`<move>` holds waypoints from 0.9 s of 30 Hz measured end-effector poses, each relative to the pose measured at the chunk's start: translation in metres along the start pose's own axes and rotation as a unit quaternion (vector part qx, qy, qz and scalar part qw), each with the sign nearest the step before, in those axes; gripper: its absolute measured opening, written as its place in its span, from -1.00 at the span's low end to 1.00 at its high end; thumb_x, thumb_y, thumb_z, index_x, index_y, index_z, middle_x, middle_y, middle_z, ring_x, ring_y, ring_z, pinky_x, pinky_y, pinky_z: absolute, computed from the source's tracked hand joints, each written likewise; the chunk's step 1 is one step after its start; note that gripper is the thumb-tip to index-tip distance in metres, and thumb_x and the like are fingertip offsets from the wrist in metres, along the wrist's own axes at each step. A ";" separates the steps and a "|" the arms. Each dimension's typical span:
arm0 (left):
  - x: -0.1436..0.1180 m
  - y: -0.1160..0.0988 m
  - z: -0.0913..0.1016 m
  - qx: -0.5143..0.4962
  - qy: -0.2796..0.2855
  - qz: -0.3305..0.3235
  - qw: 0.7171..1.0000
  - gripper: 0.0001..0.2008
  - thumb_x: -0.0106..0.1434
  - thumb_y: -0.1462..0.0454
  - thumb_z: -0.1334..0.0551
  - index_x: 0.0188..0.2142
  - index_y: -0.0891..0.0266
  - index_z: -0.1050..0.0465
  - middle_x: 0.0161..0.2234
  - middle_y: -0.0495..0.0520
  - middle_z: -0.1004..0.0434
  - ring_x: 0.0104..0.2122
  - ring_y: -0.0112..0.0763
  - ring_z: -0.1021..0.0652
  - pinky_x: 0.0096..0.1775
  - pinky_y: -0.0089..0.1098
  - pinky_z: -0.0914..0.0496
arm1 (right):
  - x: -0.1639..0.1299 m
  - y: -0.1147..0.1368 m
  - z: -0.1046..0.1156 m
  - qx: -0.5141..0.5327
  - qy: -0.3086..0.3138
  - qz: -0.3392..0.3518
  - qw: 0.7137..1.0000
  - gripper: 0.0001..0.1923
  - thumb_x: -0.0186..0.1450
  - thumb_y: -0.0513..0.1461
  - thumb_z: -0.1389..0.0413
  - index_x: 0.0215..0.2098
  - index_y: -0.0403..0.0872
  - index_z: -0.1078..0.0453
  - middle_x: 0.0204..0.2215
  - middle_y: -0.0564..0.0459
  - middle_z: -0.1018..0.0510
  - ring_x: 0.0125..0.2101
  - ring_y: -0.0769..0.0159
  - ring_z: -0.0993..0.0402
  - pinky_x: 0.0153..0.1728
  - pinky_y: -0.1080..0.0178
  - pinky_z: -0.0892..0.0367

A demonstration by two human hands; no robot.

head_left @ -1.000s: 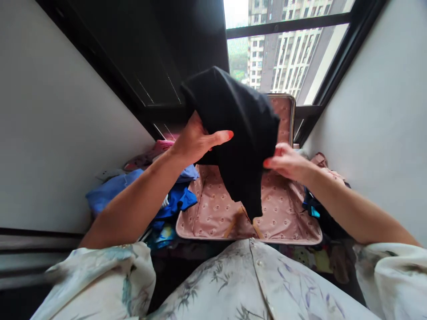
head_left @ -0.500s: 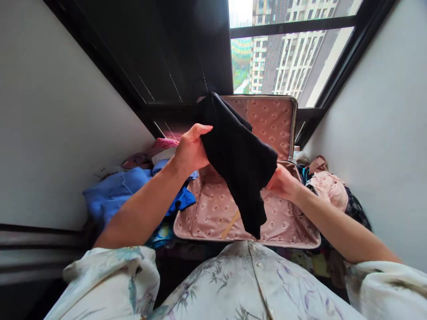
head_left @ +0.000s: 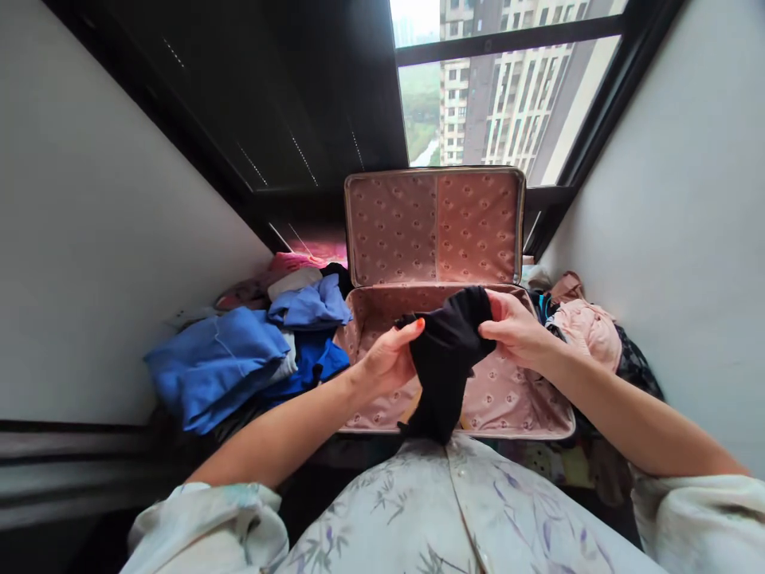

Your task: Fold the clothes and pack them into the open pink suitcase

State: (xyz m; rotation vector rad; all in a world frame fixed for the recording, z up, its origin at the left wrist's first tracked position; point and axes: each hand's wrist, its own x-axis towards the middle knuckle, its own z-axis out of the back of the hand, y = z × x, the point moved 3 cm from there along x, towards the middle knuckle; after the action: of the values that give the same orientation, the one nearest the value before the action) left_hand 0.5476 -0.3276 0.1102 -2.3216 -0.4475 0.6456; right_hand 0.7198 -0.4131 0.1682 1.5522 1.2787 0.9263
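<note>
A black garment [head_left: 445, 359] hangs bunched between both of my hands, low over an open suitcase [head_left: 508, 399] with pink patterned lining. My left hand [head_left: 388, 359] grips the garment's left side, thumb on top. My right hand [head_left: 514, 327] grips its upper right edge. The garment's lower end droops down to the suitcase's front rim, near my shirt. The suitcase lid [head_left: 433, 227] stands upright behind, against the window ledge. The suitcase floor shows nothing else inside.
A pile of blue clothes [head_left: 221, 363] with pink and white pieces [head_left: 292, 271] lies left of the suitcase. Pink and dark clothes [head_left: 589, 335] are heaped on the right. White walls close in on both sides; a dark-framed window [head_left: 508, 88] is behind.
Both hands have come down from chest height toward the suitcase, drawing together and bunching the black garment. The suitcase lid, earlier hidden by the garment, is now fully visible.
</note>
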 end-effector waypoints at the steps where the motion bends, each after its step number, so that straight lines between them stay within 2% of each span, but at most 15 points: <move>1: 0.003 -0.003 0.002 -0.005 -0.022 -0.006 1.000 -0.74 0.05 0.19 -0.50 -0.29 0.24 -0.60 -0.29 0.13 -0.70 -0.17 -0.10 -0.68 -0.14 -0.26 -0.55 | 0.000 -0.001 0.002 -0.020 -0.009 0.012 1.000 -0.74 -0.13 -0.39 -0.20 -0.42 -0.07 -0.45 -0.46 0.13 -0.58 -0.46 0.36 -0.48 -0.50 0.38 -0.35; 4: 0.013 -0.022 0.002 0.005 -0.056 -0.040 0.998 -0.85 0.12 0.23 -0.39 -0.32 0.24 -0.60 -0.29 0.12 -0.71 -0.17 -0.14 -0.68 -0.13 -0.29 -0.54 | 0.000 0.004 0.009 -0.102 -0.029 0.047 0.993 -0.69 -0.11 -0.39 -0.12 -0.37 -0.05 -0.45 -0.43 0.14 -0.57 -0.44 0.37 -0.46 -0.48 0.38 -0.34; 7: 0.016 -0.041 -0.007 0.008 -0.052 -0.085 0.995 -0.84 0.12 0.23 -0.35 -0.31 0.25 -0.59 -0.28 0.13 -0.70 -0.14 -0.12 -0.67 -0.10 -0.25 -0.53 | 0.000 0.019 0.015 -0.162 -0.042 0.084 0.982 -0.71 -0.07 -0.38 -0.11 -0.35 -0.04 -0.45 -0.41 0.13 -0.57 -0.39 0.36 -0.49 -0.42 0.36 -0.38; 9: 0.015 -0.049 -0.015 0.016 -0.046 -0.125 0.991 -0.85 0.12 0.24 -0.36 -0.31 0.25 -0.57 -0.30 0.11 -0.69 -0.17 -0.17 -0.67 -0.10 -0.28 -0.53 | -0.001 0.030 0.019 -0.168 -0.064 0.108 0.978 -0.70 -0.05 -0.36 -0.13 -0.32 -0.02 -0.45 -0.40 0.13 -0.58 -0.37 0.34 -0.51 -0.39 0.34 -0.41; 11: 0.016 -0.054 -0.020 0.038 -0.049 -0.159 0.985 -0.85 0.09 0.30 -0.39 -0.31 0.26 -0.53 -0.32 0.08 -0.67 -0.23 -0.27 -0.66 -0.12 -0.34 -0.51 | -0.002 0.036 0.023 -0.156 -0.090 0.114 0.977 -0.61 -0.04 -0.37 -0.15 -0.22 0.01 -0.46 -0.43 0.16 -0.57 -0.43 0.37 -0.50 -0.44 0.34 -0.39; 13: 0.019 -0.058 -0.023 0.061 -0.072 -0.178 0.979 -0.79 0.06 0.37 -0.42 -0.30 0.26 -0.48 -0.37 0.02 -0.63 -0.32 -0.39 -0.64 -0.17 -0.40 -0.50 | 0.000 0.036 0.026 -0.132 -0.104 0.100 0.981 -0.49 -0.02 -0.37 -0.16 -0.08 0.06 -0.44 -0.50 0.23 -0.53 -0.55 0.42 -0.41 -0.55 0.36 -0.31; 15: 0.022 -0.061 -0.024 0.077 -0.108 -0.188 0.973 -0.71 0.04 0.41 -0.44 -0.26 0.23 -0.44 -0.43 -0.05 -0.57 -0.41 -0.46 -0.59 -0.23 -0.44 -0.48 | 0.003 0.030 0.026 -0.107 -0.105 0.071 0.986 -0.45 0.02 -0.33 -0.18 0.00 0.09 -0.43 -0.57 0.28 -0.46 -0.64 0.46 -0.32 -0.62 0.37 -0.23; 17: 0.022 -0.065 -0.026 0.100 -0.121 -0.195 0.968 -0.65 0.05 0.40 -0.46 -0.19 0.18 -0.44 -0.47 -0.10 -0.53 -0.45 -0.47 -0.57 -0.27 -0.43 -0.48 | 0.007 0.024 0.026 -0.103 -0.098 0.049 0.989 -0.55 0.09 -0.24 -0.23 -0.02 0.06 -0.48 -0.58 0.26 -0.46 -0.64 0.46 -0.32 -0.61 0.37 -0.25; 20: 0.016 -0.076 -0.035 0.179 -0.092 -0.241 0.950 -0.73 0.10 0.35 -0.45 -0.19 0.16 -0.55 -0.44 -0.06 -0.57 -0.38 -0.40 -0.60 -0.22 -0.39 -0.50 | 0.009 0.024 0.025 -0.166 -0.059 0.065 0.982 -0.68 0.10 -0.12 -0.33 -0.18 -0.03 -0.57 -0.46 0.14 -0.57 -0.50 0.40 -0.44 -0.48 0.31 -0.37; 22: 0.006 -0.085 -0.041 0.241 -0.086 -0.300 0.919 -0.83 0.13 0.35 -0.42 -0.25 0.16 -0.62 -0.35 -0.01 -0.64 -0.24 -0.33 -0.63 -0.12 -0.36 -0.50 | 0.007 0.032 0.026 -0.237 -0.035 0.109 0.965 -0.73 0.09 -0.11 -0.36 -0.26 -0.03 -0.60 -0.40 0.08 -0.61 -0.42 0.34 -0.48 -0.38 0.26 -0.42; 24: -0.004 -0.092 -0.044 0.286 -0.097 -0.346 0.888 -0.86 0.15 0.35 -0.39 -0.26 0.15 -0.66 -0.24 0.03 -0.68 -0.09 -0.25 -0.63 -0.01 -0.32 -0.48 | 0.003 0.043 0.028 -0.308 -0.041 0.167 0.936 -0.81 0.12 -0.13 -0.34 -0.30 0.00 -0.61 -0.39 0.07 -0.61 -0.36 0.28 -0.49 -0.32 0.22 -0.43; 27: -0.010 -0.097 -0.042 0.309 -0.111 -0.364 0.872 -0.85 0.16 0.34 -0.39 -0.25 0.15 -0.69 -0.20 0.06 -0.70 -0.02 -0.18 -0.61 0.05 -0.28 -0.47 | -0.001 0.056 0.031 -0.420 -0.065 0.240 0.873 -0.89 0.19 -0.15 -0.28 -0.30 0.05 -0.61 -0.35 0.05 -0.59 -0.33 0.25 -0.49 -0.26 0.18 -0.42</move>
State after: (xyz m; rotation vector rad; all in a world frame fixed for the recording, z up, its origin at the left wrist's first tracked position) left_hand 0.5492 -0.2855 0.2072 -1.3275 -0.9925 0.5584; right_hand 0.7657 -0.4230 0.2112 1.1777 0.2655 1.4158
